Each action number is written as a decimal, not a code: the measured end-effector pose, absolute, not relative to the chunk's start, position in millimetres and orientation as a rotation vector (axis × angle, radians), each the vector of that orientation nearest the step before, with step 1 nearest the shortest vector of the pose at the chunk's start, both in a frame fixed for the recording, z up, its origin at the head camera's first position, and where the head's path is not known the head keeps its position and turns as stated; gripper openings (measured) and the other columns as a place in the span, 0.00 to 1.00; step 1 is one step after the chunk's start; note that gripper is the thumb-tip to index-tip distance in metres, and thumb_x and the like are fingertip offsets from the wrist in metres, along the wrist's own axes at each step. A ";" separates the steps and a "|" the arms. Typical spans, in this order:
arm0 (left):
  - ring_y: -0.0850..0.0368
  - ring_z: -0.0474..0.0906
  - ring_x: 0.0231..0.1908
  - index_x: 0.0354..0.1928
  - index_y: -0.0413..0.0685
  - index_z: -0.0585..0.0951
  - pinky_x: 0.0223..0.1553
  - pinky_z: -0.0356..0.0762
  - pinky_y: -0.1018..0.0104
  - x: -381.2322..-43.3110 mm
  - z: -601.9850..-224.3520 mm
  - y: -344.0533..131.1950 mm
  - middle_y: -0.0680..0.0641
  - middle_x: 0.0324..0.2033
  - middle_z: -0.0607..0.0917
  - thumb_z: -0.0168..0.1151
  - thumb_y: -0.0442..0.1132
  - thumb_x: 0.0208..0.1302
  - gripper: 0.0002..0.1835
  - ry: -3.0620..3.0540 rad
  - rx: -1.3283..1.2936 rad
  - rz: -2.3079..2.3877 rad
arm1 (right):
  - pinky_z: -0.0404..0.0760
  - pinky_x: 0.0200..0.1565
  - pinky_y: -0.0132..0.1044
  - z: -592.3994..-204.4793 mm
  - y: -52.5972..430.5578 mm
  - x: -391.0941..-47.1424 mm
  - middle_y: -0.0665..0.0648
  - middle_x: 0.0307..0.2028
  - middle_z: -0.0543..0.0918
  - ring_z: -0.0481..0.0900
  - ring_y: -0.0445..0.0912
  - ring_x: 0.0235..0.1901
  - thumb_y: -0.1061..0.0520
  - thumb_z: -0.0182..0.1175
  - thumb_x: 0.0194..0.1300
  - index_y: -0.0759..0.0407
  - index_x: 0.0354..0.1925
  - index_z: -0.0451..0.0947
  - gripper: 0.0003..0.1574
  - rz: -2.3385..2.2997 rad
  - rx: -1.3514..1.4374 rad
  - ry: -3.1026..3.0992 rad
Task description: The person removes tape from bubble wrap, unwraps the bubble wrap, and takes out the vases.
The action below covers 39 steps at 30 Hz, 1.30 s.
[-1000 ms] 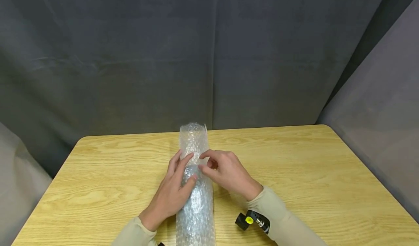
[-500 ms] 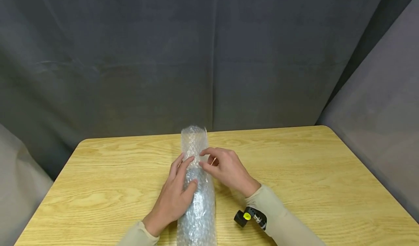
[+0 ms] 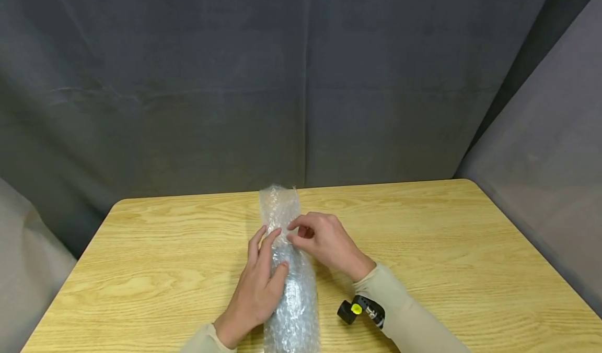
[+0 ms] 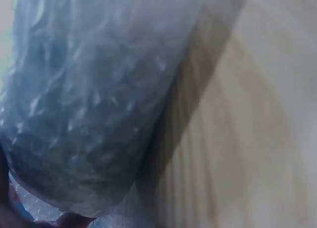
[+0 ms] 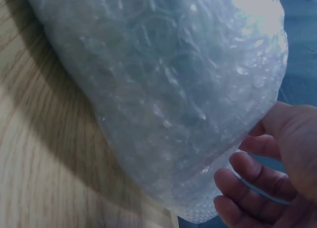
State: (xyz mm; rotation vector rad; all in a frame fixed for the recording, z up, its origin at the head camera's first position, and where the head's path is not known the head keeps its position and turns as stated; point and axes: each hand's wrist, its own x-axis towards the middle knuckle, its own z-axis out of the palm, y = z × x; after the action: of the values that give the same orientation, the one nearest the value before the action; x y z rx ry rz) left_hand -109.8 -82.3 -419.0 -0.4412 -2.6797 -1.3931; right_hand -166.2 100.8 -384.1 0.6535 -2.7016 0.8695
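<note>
Bubble wrap, 6 o'clock: clear to silvery blue, bubble-dotted. Table: yellow-tan, streaked wood grain. Backdrop, 12 o'clock: dark grey. Sleeves: beige. Wrist device, 5 o'clock: black, yellow knob.

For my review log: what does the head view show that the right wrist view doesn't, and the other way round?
Only head: the left hand, touching the bubble-wrapped item, and the black device by the right sleeve.

Only right wrist: the palm side of the right hand.

Both: the right hand, the bubble-wrapped item and the wooden table.
</note>
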 end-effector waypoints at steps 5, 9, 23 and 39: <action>0.37 0.76 0.66 0.79 0.56 0.60 0.63 0.76 0.36 -109.9 -418.9 -81.1 0.45 0.81 0.52 0.53 0.42 0.72 0.34 -2.697 -0.448 -1.393 | 0.78 0.33 0.24 -383.3 102.5 -164.4 0.45 0.28 0.85 0.76 0.33 0.27 0.55 0.71 0.63 0.52 0.40 0.89 0.06 0.870 0.657 -2.686; 0.35 0.76 0.66 0.79 0.59 0.60 0.61 0.77 0.33 -112.2 -416.9 -85.6 0.44 0.82 0.50 0.56 0.46 0.73 0.35 -2.729 -0.458 -1.364 | 0.79 0.33 0.25 -384.3 101.2 -164.3 0.45 0.29 0.85 0.77 0.34 0.28 0.56 0.71 0.63 0.53 0.40 0.89 0.06 0.892 0.664 -2.671; 0.30 0.67 0.73 0.80 0.60 0.59 0.60 0.77 0.31 -131.9 -401.5 -95.7 0.43 0.83 0.43 0.55 0.58 0.75 0.36 -2.775 -0.382 -1.301 | 0.79 0.35 0.24 -386.9 92.5 -165.3 0.48 0.30 0.85 0.79 0.37 0.29 0.57 0.72 0.63 0.55 0.40 0.87 0.06 0.921 0.712 -2.651; 0.39 0.84 0.56 0.82 0.69 0.52 0.52 0.83 0.41 -136.8 -416.7 -88.4 0.45 0.84 0.39 0.56 0.65 0.73 0.42 -2.804 -0.347 -1.432 | 0.78 0.33 0.25 -394.1 97.2 -167.1 0.45 0.28 0.82 0.74 0.34 0.28 0.55 0.70 0.66 0.52 0.41 0.87 0.05 0.983 0.681 -2.685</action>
State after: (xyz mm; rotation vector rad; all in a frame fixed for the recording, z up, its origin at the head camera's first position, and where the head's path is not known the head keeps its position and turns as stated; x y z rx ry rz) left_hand -136.8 -88.4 -416.7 -0.3466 -2.8043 -1.4324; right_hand -167.1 97.2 -394.1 0.6814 -2.6852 0.9826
